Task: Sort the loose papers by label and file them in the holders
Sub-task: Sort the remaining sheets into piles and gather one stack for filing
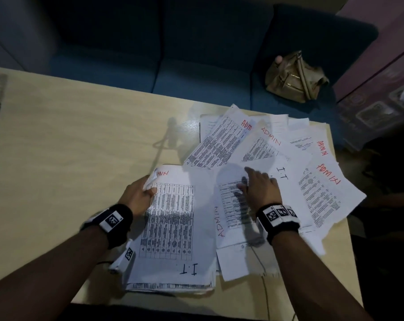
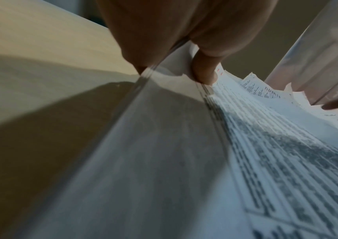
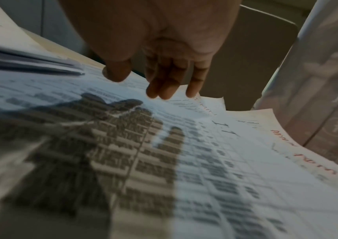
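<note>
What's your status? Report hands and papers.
Left hand grips stack edge. Right hand open over spread papers. Admin and I.T sheets mixed; no holders in view.

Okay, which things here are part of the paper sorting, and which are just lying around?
Part of the job:
- stack of papers, gripped at its far corner by the left hand
- spread ADMIN and I.T sheets, with the right hand open over them

Just lying about:
- tan handbag on the blue sofa
- table under the papers
</note>
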A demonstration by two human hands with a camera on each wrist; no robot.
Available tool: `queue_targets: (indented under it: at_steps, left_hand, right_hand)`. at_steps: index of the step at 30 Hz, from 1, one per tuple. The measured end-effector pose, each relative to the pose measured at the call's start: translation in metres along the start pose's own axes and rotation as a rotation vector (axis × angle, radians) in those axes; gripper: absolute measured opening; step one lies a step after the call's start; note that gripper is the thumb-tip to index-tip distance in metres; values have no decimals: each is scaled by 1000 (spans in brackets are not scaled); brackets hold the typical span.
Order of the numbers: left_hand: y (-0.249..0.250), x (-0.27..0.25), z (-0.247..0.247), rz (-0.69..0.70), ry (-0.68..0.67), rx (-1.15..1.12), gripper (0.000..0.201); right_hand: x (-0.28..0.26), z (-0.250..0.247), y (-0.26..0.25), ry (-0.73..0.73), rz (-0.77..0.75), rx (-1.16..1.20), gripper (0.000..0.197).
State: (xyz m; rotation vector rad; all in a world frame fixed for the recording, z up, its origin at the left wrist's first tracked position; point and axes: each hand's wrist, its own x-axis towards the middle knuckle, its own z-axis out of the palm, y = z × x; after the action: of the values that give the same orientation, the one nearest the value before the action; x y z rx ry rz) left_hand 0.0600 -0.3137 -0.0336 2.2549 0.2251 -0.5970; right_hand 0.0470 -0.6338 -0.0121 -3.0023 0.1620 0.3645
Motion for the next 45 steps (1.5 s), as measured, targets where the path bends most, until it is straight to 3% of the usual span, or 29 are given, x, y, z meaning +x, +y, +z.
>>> queue_targets:
  at_steps: [3,6,8,12,18,22,27,29,31,36,40,42,45]
  left_hand:
    - [-1,1,1,-28,18,-34,44]
    - [-6,2,1,-33,-4,-38,46]
    - [-9,3,0,-45,-12,-36,48]
    - [-9,7,1,-68,-19,-41,47]
    - [-10,8,1,-76,-21,-80,47]
    - [-13,9,0,-68,-34,-94,49]
    - [-9,8,1,-36,-28,-20,47]
    - [-7,6,0,-21,-32,12,46]
    - [-7,5,0,-1,-32,28,46]
    - [-6,3,0,12,-28,78,44]
    - [-5,1,1,6,-21,71,45]
    - [-7,0,1,19,-22,74,46]
    - [-8,0,2,34,-21,73,47]
  right_hand:
    - [19,4,-5,-108,-104,-15,84]
    - [29,12,-1,-259,-89,-39,115]
    - [32,13,1,-272,-101,-83,122]
    - [37,3,-5,-244,-232,-245,101]
    - [45,1,-7,-262,-335,-236,93]
    - [50,-11,-8,-183,-380,-221,47]
    - [42,-26,3,-310,-298,-131,41]
    - [36,-28,6,-380,-218,-116,28]
    - [33,-35,12,-316,-184,-129,16]
    - [23,-70,49,22,-40,73,16]
    - [10,-86,89,369,125,248,14]
    - [3,-86,106,399,187,333,12]
    - [-10,-74,116,244,144,328,10]
